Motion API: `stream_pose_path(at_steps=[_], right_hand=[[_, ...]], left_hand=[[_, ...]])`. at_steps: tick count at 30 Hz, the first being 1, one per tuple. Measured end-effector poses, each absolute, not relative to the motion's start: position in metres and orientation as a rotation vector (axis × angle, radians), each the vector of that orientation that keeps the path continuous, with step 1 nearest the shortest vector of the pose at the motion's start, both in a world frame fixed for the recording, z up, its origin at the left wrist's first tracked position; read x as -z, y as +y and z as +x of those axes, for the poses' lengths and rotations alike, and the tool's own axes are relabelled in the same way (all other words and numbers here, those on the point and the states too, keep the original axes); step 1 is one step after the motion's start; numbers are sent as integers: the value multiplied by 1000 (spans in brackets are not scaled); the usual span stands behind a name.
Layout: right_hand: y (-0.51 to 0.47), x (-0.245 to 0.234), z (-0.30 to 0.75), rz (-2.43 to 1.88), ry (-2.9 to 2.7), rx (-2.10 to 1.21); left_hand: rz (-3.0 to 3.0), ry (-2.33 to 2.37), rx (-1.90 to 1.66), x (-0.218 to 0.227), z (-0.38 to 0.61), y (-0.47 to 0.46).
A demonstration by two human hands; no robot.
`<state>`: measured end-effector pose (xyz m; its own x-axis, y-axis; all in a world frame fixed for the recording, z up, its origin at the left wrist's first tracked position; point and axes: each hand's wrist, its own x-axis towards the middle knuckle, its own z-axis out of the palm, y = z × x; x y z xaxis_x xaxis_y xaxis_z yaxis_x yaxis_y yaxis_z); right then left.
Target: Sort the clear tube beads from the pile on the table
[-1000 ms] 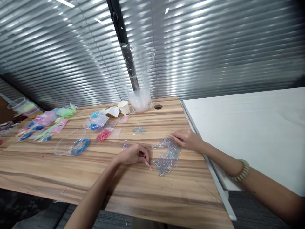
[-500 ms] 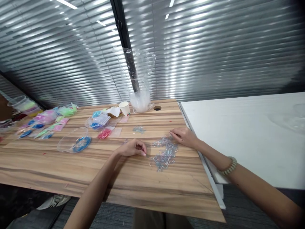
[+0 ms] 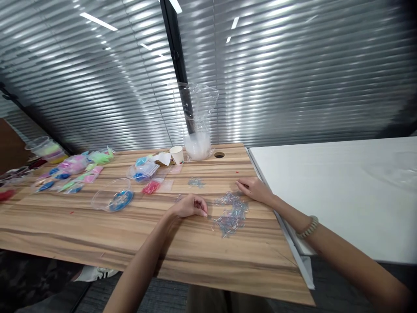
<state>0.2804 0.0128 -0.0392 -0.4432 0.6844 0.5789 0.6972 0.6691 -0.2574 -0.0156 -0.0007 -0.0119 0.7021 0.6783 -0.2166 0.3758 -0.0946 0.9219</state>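
A loose pile of small clear and bluish tube beads point(image 3: 232, 213) lies on the wooden table point(image 3: 130, 234). My left hand point(image 3: 190, 206) rests on the table just left of the pile, fingers curled under; anything in them is hidden. My right hand point(image 3: 254, 189) lies at the pile's upper right edge near the table's right side, fingers together and pointing left, touching the beads. A beaded bracelet point(image 3: 309, 227) is on my right wrist.
A clear bowl with a blue coil point(image 3: 114, 200), a red bead bag point(image 3: 150, 187), several bright bead bags point(image 3: 76, 167), a paper cup point(image 3: 177, 154) and a clear plastic bag of cups point(image 3: 197, 130) sit further back. A white table point(image 3: 342, 187) adjoins on the right. Blinds behind.
The view has tilted up and drawn back a little. My left hand pulled slightly back from the bead pile. My right hand stays at the pile's upper right edge.
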Motion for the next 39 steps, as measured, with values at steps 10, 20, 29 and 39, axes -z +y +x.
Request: stream_pose_path(at_steps=[10,20,29,39], right_hand=[[7,33,281,-1030,-2237,34],[7,41,285,-954,-2292,7],[10,44,289,-904,-2279,53],[-8,10,297,-857,-1954,256]], left_hand=[[1700,820,-358,10,-14,-3],[1770,874,-392,12,-13,-4],[1809,851,-351,6,-14,-4],[1747,784,-357,13,-17,-1]])
